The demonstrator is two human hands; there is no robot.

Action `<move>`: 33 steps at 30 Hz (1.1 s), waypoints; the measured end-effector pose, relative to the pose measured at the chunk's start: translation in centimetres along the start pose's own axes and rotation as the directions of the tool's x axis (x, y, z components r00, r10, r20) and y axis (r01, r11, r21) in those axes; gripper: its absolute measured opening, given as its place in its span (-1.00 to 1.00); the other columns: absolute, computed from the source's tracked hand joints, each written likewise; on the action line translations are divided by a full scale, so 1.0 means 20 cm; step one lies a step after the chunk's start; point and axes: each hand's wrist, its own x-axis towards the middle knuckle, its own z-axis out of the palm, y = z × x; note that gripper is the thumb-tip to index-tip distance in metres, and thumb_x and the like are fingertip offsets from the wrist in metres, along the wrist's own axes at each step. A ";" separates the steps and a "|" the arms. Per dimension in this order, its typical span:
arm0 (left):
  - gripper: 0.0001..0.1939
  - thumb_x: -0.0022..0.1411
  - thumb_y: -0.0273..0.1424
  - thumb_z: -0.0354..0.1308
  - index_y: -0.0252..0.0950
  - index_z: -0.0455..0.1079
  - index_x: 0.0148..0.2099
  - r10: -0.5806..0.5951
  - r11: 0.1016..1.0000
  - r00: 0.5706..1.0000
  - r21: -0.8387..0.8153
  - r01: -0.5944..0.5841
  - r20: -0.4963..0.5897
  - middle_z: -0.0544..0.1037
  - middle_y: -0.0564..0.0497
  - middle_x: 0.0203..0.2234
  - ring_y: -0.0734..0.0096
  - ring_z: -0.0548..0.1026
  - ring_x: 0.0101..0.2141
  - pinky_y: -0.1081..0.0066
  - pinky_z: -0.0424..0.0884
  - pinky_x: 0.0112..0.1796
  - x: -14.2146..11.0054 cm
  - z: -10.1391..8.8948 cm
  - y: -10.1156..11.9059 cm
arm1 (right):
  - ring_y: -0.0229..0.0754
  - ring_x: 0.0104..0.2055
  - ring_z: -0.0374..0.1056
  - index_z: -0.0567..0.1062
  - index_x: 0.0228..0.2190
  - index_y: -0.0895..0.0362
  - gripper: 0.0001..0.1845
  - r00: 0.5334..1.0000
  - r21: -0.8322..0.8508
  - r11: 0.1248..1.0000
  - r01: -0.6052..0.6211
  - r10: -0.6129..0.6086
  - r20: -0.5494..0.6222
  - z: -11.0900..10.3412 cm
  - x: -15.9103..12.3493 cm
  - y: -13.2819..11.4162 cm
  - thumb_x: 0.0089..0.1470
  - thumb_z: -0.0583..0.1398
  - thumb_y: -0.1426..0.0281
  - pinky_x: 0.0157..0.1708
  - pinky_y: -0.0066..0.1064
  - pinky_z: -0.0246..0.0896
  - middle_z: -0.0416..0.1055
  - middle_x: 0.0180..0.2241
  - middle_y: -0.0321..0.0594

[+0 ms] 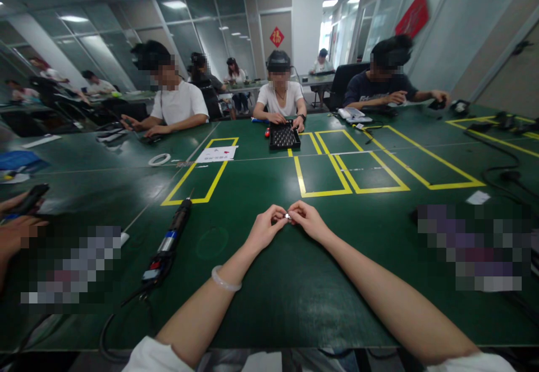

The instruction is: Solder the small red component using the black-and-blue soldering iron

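Between my fingertips, low over the green table (252, 282), is a small shiny whitish piece (287, 216); it is too small to name more exactly. My left hand (266, 227) pinches it from the left, thumb and forefinger together. From the right, the fingers of my right hand (309, 220) are closed on it too. The fingertips hide much of the piece. Off to the left of my left hand lies an electric screwdriver (169, 240), its bit pointing away from me and its cable running toward the near edge.
Yellow tape outlines (324, 194) mark the table ahead. Opposite, a person works at a black tray (284, 136) of small parts. A white paper (217, 154) and a tape roll (159, 159) lie to the left. A co-worker's hands (19, 228) hold a dark device at far left.
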 end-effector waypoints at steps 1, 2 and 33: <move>-0.78 0.18 -0.25 0.11 -0.26 0.34 -0.17 -0.004 1.000 1.000 0.001 0.004 -0.011 0.50 0.04 -0.37 0.43 0.48 -0.32 0.43 0.34 -0.25 0.00 0.00 0.00 | -0.29 -0.46 0.30 0.37 -0.33 0.16 -0.79 1.000 -0.014 1.000 0.000 0.000 0.002 0.00 0.00 0.00 0.06 0.20 0.26 -0.42 -0.45 0.19 0.38 -0.47 -0.30; -0.78 0.19 -0.25 0.11 -0.26 0.34 -0.18 -0.013 1.000 1.000 0.001 0.013 -0.022 0.50 0.04 -0.38 0.44 0.47 -0.33 0.44 0.34 -0.26 0.00 0.00 -0.01 | -0.29 -0.44 0.30 0.38 -0.31 0.16 -0.78 1.000 -0.038 0.999 0.004 -0.004 0.002 0.00 0.00 0.00 0.05 0.20 0.27 -0.42 -0.46 0.19 0.38 -0.45 -0.29; -0.04 0.02 0.15 0.04 -0.32 -0.03 0.32 -0.298 0.454 0.946 0.851 0.262 -0.132 0.09 -0.19 0.28 -0.04 0.15 0.22 0.07 0.11 0.18 -0.67 -1.08 0.09 | -0.33 -0.51 0.18 0.43 -0.31 0.17 -0.84 0.998 -0.252 0.968 0.002 0.013 0.059 0.00 -0.01 -0.06 0.02 0.20 0.36 -0.49 -0.51 0.08 0.32 -0.50 -0.34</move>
